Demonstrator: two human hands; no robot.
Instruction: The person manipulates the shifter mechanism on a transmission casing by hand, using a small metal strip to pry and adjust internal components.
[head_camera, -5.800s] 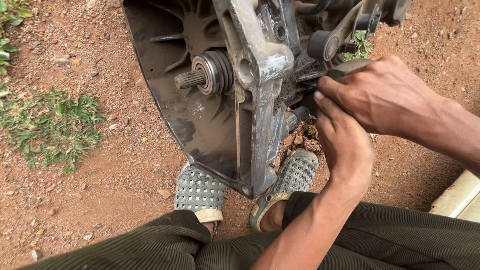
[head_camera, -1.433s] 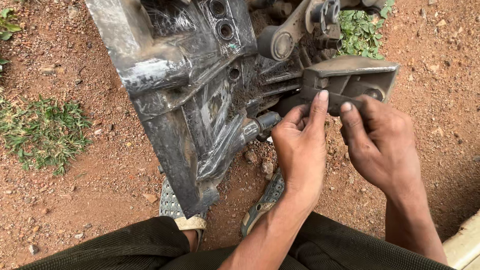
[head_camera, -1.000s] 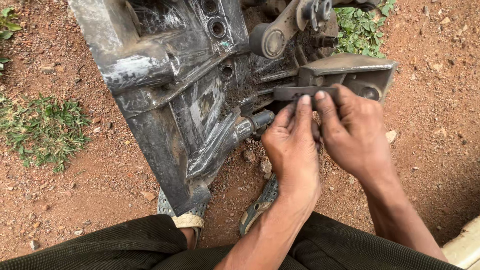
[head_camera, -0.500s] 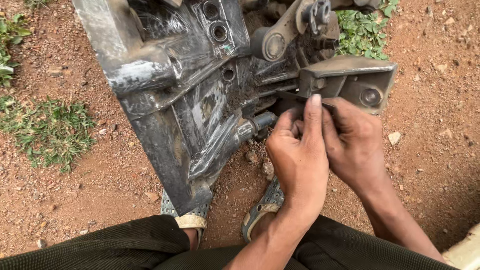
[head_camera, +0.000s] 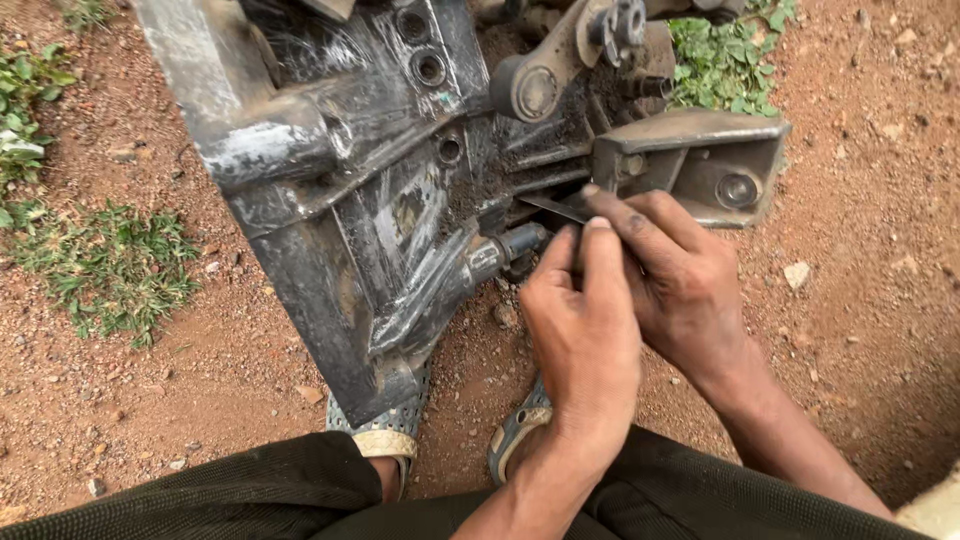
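A greasy cast-metal housing (head_camera: 330, 200) stands on red dirt (head_camera: 860, 250), propped against the person's sandals (head_camera: 385, 435); it looks heavy, rigid and slick with oil, best gripped by its ribs or the bracket (head_camera: 700, 165) at 1 o'clock. Both hands, left hand (head_camera: 585, 335) and right hand (head_camera: 685, 285), pinch a thin flat metal strip (head_camera: 555, 207) pushed in beside that bracket.

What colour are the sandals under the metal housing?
Grey-blue with small perforations and a cream strap, on the sandals; head view.
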